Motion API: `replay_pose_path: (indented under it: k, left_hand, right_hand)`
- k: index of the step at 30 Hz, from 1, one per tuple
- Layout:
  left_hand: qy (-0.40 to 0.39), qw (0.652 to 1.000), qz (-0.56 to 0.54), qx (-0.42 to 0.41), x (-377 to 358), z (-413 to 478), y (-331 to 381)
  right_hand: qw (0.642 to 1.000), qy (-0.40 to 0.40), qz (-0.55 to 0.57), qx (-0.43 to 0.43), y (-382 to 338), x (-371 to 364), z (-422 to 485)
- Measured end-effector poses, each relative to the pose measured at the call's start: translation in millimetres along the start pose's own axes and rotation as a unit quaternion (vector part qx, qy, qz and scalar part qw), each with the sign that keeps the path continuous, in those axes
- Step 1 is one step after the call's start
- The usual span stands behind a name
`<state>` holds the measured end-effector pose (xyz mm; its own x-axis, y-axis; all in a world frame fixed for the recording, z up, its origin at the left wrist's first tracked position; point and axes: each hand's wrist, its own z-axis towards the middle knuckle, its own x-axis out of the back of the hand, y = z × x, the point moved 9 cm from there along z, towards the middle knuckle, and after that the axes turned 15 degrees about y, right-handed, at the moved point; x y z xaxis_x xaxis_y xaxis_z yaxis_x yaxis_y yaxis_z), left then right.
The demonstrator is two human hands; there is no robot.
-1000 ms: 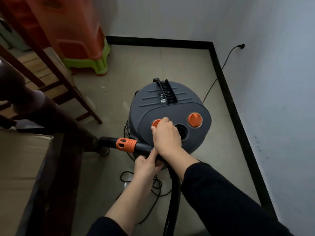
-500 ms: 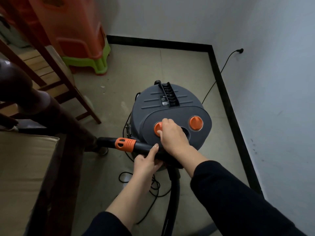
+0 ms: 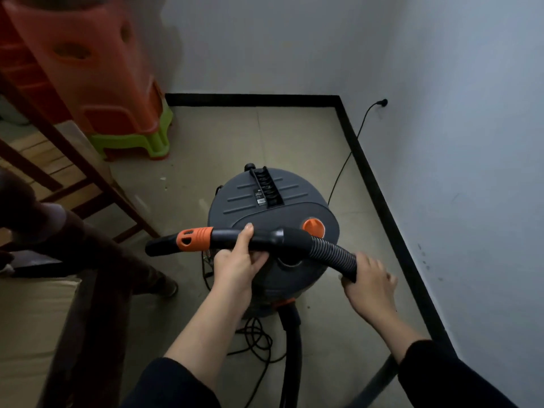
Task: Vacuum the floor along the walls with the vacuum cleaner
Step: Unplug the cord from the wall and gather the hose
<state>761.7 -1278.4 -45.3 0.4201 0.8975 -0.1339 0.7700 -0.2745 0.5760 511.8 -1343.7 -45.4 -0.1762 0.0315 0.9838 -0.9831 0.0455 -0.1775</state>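
- A small label (image 3: 259, 197) sits on the vacuum's (image 3: 273, 207) grey lid beside the black carry handle (image 3: 266, 187); its print is too small to read, and no brand can be made out.
- The vacuum stands on the floor (image 3: 212, 148) near the far right corner, close to the black skirting (image 3: 382, 201) of the right wall.
- One orange knob (image 3: 313, 227) shows on the near right of the lid.
- The hose handle (image 3: 235, 238), black with an orange collar (image 3: 195, 238), lies level across the near part of the lid, its open end pointing left.
- The left hand (image 3: 237, 265) is closed round the handle from below, thumb up over the top, fingers curled under it.
- The ribbed hose (image 3: 332, 251) bends down to the right from the handle.
- The right hand (image 3: 369, 285) is at the hose's lower bend, to the right of the vacuum; its fingers are loosely curled and blurred, touching the hose, but I cannot tell whether it grips.
- Both forearms reach forward from dark sleeves, the left one straight at the lid, the right angled outward.
- A second run of hose (image 3: 291, 348) drops from the vacuum's near side between the arms.
- A cord (image 3: 347, 160) goes from the vacuum to a plug (image 3: 382, 103) in the right wall; more cord (image 3: 256, 340) lies looped on the floor near the left forearm.
- Stacked stools (image 3: 117, 92), orange over green, stand at far left.
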Motion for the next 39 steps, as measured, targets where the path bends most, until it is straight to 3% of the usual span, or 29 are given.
replay_pose_path:
  k: [2, 7, 11, 15, 20, 24, 26, 28, 30, 32, 39]
  left_hand:
    - [0.015, 0.999, -0.033, 0.008, -6.4, 5.1, 12.9]
    - [0.057, 0.984, -0.155, 0.058, -9.4, 32.5, 32.9]
    - [0.09, 0.98, -0.153, 0.089, 0.8, 48.5, 37.7]
    - [0.156, 0.974, -0.15, 0.065, 21.8, 62.2, 46.6]
    - [0.234, 0.971, -0.037, 0.027, 47.7, 70.2, 56.1]
    - [0.179, 0.978, 0.107, -0.018, 33.1, 87.4, 52.6]
    - [0.177, 0.949, 0.251, -0.077, 23.3, 87.3, 55.2]
    - [0.16, 0.891, 0.375, -0.2, 2.9, 76.6, 67.3]
    - [0.102, 0.829, 0.451, -0.315, -23.8, 63.9, 74.1]
    - [0.065, 0.785, 0.501, -0.359, -34.6, 65.5, 71.8]
    - [0.07, 0.738, 0.54, -0.398, -38.3, 68.2, 76.6]
  right_hand:
    - [0.999, 0.027, 0.026, 0.005, -10.9, 11.4, 24.2]
    - [0.986, 0.062, -0.031, 0.151, -74.8, 47.1, 78.7]
    - [0.968, 0.069, -0.073, 0.232, -123.9, 53.8, 108.1]
    - [0.946, 0.054, -0.098, 0.304, -179.9, 35.2, 112.4]
    - [0.928, -0.003, -0.09, 0.363, -218.2, 1.1, 102.6]
    - [0.92, -0.075, -0.061, 0.38, -228.5, -23.4, 88.8]
    - [0.921, -0.086, -0.05, 0.378, -230.4, -24.4, 89.7]
    - [0.919, -0.095, -0.052, 0.378, -231.3, -21.1, 92.0]
    - [0.919, -0.106, -0.045, 0.376, -230.9, -16.5, 94.7]
    - [0.92, -0.114, -0.033, 0.373, -229.4, -13.0, 97.2]
    - [0.948, -0.098, 0.006, 0.301, -204.5, -3.6, 124.6]
